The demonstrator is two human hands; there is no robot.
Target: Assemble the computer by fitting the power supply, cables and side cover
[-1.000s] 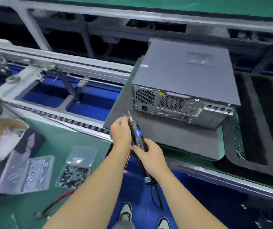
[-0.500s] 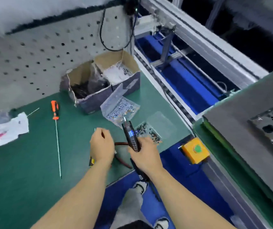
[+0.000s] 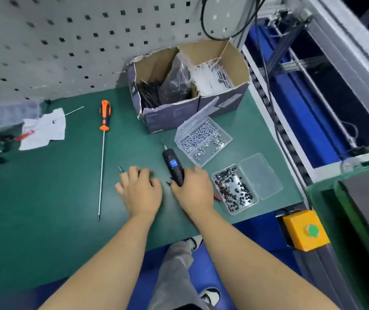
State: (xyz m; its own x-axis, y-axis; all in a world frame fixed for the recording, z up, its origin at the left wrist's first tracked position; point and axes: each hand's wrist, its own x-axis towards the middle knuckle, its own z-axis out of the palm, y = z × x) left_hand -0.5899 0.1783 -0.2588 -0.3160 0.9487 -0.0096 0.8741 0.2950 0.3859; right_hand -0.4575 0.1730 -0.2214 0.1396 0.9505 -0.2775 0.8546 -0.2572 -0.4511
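Fingers of left hand curl, hiding whatever they hold.

A factory assembly station: green bench mat backed by perforated pegboard, open screw trays just beyond the fingers, a conveyor line to their right, and a yellow push-button box at the bench edge

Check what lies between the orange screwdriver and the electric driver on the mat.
In the head view, mostly bare green mat; the left hand rests there, beside the right hand gripping the electric driver. The orange screwdriver lies further left.
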